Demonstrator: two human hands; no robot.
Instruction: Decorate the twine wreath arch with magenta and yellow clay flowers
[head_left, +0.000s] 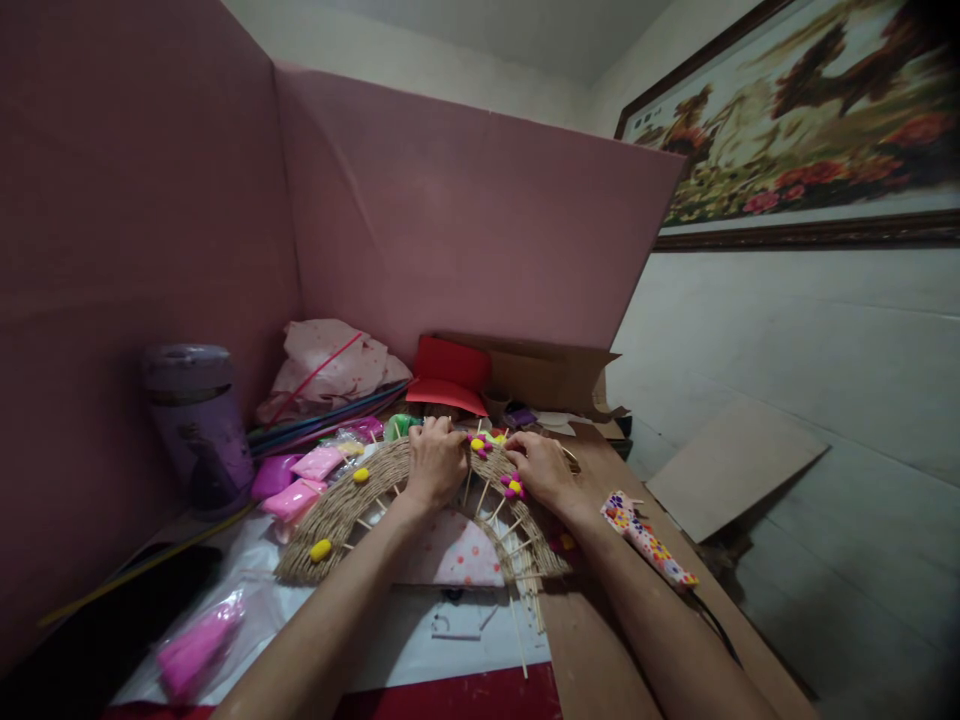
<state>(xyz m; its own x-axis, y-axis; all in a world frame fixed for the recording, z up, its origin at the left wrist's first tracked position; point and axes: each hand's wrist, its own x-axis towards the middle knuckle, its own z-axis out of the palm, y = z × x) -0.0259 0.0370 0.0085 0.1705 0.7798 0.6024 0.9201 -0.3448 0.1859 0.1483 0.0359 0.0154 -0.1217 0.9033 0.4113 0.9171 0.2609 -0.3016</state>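
Head view, the only one. Twine-wound arch (pixel 390 470) lies on the desk (pixel 596 460) in front of the person, curve away, thin sticks (pixel 499 505) fanning between its outer band and an inner one. Dotted half-round piece (pixel 465 555) sits inside the curve, over white sheeting (pixel 405 625).

Left hand (pixel 436 465) curls over the top of the outer band; fingertips hidden, so cannot tell whether it grips or just presses. Right hand (pixel 546 470) is bent, thumb and fingers drawn in at the band's right side, next to the upper flower (pixel 480 446) and lower flower (pixel 514 487); whether anything is pinched there cannot be told.

Yellow ovals (pixel 361 475) dot the left side; magenta-petalled flowers the right. Patterned glue gun (pixel 649 540), as it appears, lies beside the right forearm, nozzle direction unclear.

Handling, my judgement: steady the band with the left hand, pressing down rather than squeezing, since the sticks look slender. Let the right do the fine work, touching flowers by their centres; petals look soft and could dent. Keep an even spacing along the curve. Keep the right forearm off the gun, which may be hot.
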